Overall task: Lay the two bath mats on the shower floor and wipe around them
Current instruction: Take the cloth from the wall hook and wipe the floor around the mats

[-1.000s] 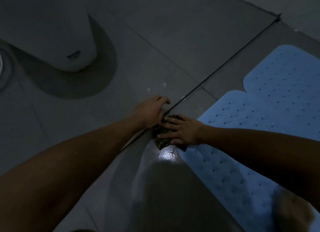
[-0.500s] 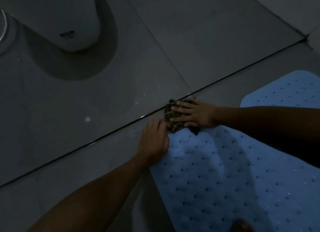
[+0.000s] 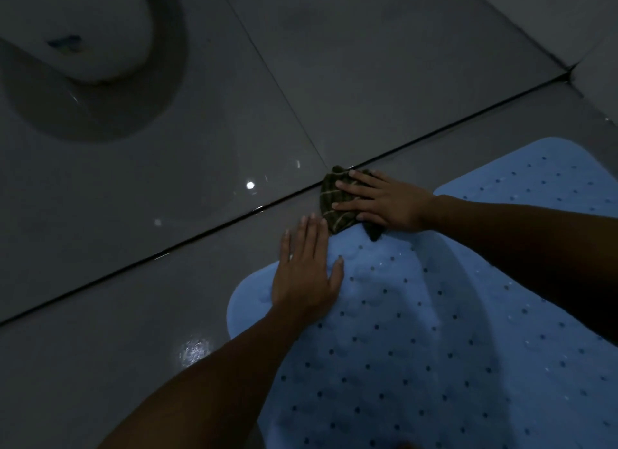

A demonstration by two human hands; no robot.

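Dim light covers a grey tiled floor (image 3: 207,167) crossed by a dark groove (image 3: 200,236) that runs from lower left to upper right. 2 light blue bath mats dotted with small holes lie flat on the floor at the right: the near mat (image 3: 418,348) fills the lower right, and the far mat (image 3: 541,177) sits just beyond it, partly hidden by the right forearm, so I cannot tell whether their edges touch. The left hand (image 3: 306,274) rests palm down with straight, relaxed fingers on the near mat's upper left corner, fingertips reaching onto bare tile; its grip is released and holds nothing. The right hand (image 3: 388,202) presses flat on a dark green checked cloth (image 3: 336,202), fingers extended rather than curled, so this grip is also released, only pushing down. The cloth lies on the tile just beside the groove, touching the top edge of the near mat, with one corner lapping onto the blue surface. A white rounded toilet base (image 3: 77,30) stands at the upper left, well apart from the mats.
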